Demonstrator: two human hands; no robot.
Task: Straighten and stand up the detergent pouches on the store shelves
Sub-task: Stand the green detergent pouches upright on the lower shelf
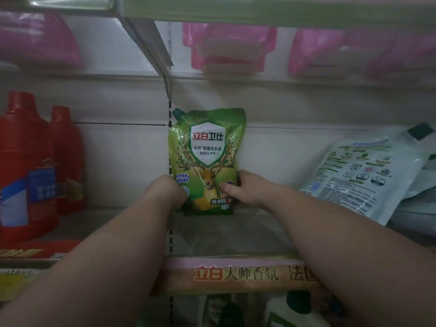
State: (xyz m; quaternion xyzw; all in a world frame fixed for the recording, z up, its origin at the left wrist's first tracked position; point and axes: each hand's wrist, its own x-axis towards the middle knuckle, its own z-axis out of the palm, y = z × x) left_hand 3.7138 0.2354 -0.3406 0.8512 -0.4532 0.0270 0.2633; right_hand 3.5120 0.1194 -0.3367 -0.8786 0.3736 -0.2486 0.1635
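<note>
Both hands hold one green pouch (207, 159) that stands upright at the back of the shelf (226, 232), its foot on the shelf board and its back close to the rear wall. Left of the pouch, well apart, two red bottles (30, 166) stand one behind the other on the neighbouring shelf section. Nearer, the left hand (168, 188) grips the pouch's lower left edge, fingers curled round behind it and out of sight. At the pouch's top left corner sits a green spout cap (177, 112), and a white shield with a deer below it fills the front. On the pouch's lower right edge the right hand (245, 188) grips too, thumb pressed on the front, fingers wrapped behind. Right of the pouch, near but apart, a white pouch (363, 175) leans tilted with its printed back showing, resting on other packs that are too dim to make out. Above the pouch, blurred pink packs (230, 47) sit on the higher shelf. Below the pouch runs the shelf's front strip (238, 276) with red and dark lettering.
</note>
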